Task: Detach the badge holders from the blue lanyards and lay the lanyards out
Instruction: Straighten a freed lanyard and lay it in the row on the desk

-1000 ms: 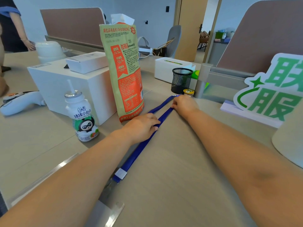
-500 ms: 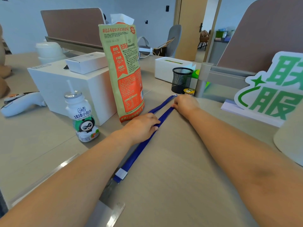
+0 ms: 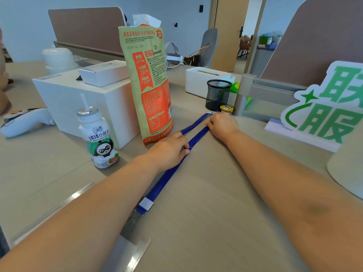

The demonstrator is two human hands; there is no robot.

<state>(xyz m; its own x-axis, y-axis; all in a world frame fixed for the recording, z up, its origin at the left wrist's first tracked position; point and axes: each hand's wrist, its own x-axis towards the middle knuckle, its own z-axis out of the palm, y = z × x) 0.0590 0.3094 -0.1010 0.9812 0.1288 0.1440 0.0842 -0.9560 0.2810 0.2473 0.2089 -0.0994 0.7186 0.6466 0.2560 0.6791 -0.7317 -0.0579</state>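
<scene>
One blue lanyard (image 3: 172, 171) lies doubled and stretched out along the desk, running from a white tag (image 3: 146, 203) near me to a small metal end (image 3: 209, 113) by the pen cup. My left hand (image 3: 169, 151) rests on its middle, fingertips pressing the strap down. Further away, my right hand (image 3: 223, 125) lies palm down over the far part of the strap, beside the loop's end. Neither hand lifts the strap. No badge holder shows in this view.
A tall orange-and-green snack bag (image 3: 149, 85) and a white box (image 3: 64, 99) stand left of the lanyard. A small yoghurt bottle (image 3: 99, 138) is nearer me. A black mesh pen cup (image 3: 218, 95), a green-and-white sign (image 3: 330, 107) and a metal desk seam (image 3: 125, 250) border the working area.
Both hands stay on the same spots of the lanyard. A person at the far left edge has moved out of view.
</scene>
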